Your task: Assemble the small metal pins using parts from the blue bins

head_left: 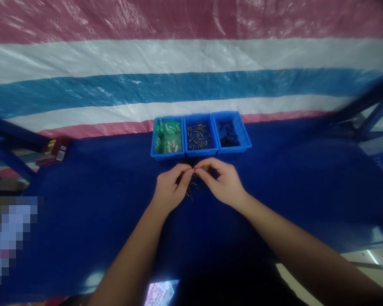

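Over the blue tabletop, my left hand (173,187) and my right hand (222,180) meet with their fingertips pinched together. Both are closed on something too small to make out between the fingertips. Beneath and between them lies a loose pile of thin, dark and brassy pin-like pieces (191,187), partly covered by my hands. Just beyond stand three blue bins in a row. The left bin (153,146) holds green and clear small pieces, the middle bin (201,152) has several thin brassy pieces, and the right bin (245,135) contains dark small parts.
A dark red box (52,151) sits at the table's far left corner. Dark blue frame posts (364,102) rise at both sides. Behind the bins hangs a striped red, white and blue plastic sheet (191,87). A bright patterned item (159,293) shows at the near edge.
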Tool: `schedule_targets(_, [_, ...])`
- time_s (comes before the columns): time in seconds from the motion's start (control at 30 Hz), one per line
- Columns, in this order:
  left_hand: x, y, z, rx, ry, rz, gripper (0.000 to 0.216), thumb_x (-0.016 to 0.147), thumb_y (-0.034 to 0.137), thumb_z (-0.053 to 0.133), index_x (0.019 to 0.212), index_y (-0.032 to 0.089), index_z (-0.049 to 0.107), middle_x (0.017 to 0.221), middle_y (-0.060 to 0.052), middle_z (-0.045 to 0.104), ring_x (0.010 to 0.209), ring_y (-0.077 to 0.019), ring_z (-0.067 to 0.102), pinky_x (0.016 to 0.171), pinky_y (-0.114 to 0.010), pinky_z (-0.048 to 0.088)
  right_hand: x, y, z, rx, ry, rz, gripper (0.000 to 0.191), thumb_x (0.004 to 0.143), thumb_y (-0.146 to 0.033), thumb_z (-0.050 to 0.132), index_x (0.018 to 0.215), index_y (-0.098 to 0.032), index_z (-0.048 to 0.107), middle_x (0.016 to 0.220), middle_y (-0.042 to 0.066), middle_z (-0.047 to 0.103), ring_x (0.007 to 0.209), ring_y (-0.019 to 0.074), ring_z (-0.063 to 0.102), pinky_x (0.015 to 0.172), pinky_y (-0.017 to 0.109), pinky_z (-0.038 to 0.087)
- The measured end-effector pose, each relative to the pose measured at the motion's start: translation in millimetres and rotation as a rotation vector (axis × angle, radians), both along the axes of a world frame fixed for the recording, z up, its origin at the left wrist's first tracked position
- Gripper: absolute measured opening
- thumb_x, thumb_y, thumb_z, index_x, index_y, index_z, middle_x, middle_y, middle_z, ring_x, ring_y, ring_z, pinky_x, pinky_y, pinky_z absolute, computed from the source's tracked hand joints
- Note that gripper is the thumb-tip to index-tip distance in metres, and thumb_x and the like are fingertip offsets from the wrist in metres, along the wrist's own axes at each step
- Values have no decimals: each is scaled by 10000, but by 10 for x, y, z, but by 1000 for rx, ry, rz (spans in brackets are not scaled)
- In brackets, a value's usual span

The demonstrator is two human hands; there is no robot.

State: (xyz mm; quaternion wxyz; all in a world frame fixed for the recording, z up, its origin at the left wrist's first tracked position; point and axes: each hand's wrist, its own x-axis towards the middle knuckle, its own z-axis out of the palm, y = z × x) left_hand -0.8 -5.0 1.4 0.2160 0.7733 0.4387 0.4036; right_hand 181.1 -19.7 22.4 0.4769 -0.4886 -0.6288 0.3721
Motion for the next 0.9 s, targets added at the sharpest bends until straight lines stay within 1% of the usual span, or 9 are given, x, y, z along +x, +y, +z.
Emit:
schedule_targets(0.07, [6,-3,-5,-2,-12,3,131,978,269,583,951,198,690,764,27,723,576,-69,628,582,-165,475,8,1,-6,-16,-14,0,78,916,-261,681,934,-204,732,838,12,759,727,134,691,678,254,547])
schedule_targets(0.23, [32,-11,-2,2,-46,18,140,950,283,634,1051,200,685,736,33,729,572,-76,648,582,-158,496,24,5,-18,-41,-39,-22,148,936,-314,662,892,-197,741,831,20,778,727,149,707,670,269,540])
schedule_targets(0.37, [20,-2,11,28,-19,9,119,970,279,604,985,203,694,805,20,749,609,-77,662,592,-162,492,26,6,-9,-62,-58,-38,181,923,-344,682,837,-202,753,792,19,780,695,156,704,644,279,533])
schedule_targets(0.53, [-25,7,13,30,10,53,167,998,262,555,933,191,692,766,22,734,619,-76,657,636,-173,492,9,13,-3,-21,-43,-56,113,890,-290,717,935,-202,774,841,25,789,707,156,709,646,281,545])
schedule_targets(0.63, [-31,4,6,26,0,74,166,995,270,567,924,191,695,752,24,732,609,-77,658,624,-172,490,15,16,5,-5,-33,-31,105,905,-275,703,934,-203,774,839,22,791,733,156,725,666,277,554])
schedule_targets(0.73, [-17,-3,-1,10,-31,86,132,976,285,605,1012,201,700,815,18,756,642,-82,685,625,-165,505,34,17,9,-4,-29,-9,130,932,-284,671,899,-206,770,825,18,790,753,159,737,684,278,559])
schedule_targets(0.8, [-4,-8,-4,-11,-51,91,156,970,288,619,1083,208,692,846,16,768,658,-85,699,639,-163,519,43,18,3,-12,-25,-10,141,938,-291,662,897,-207,768,818,18,789,753,161,741,685,278,562])
schedule_targets(0.9, [3,-12,-3,-27,-62,89,159,975,280,611,1095,209,686,849,16,770,663,-85,704,650,-165,525,45,20,-10,-25,-21,-18,139,935,-296,664,902,-208,767,811,17,789,747,162,743,679,276,562])
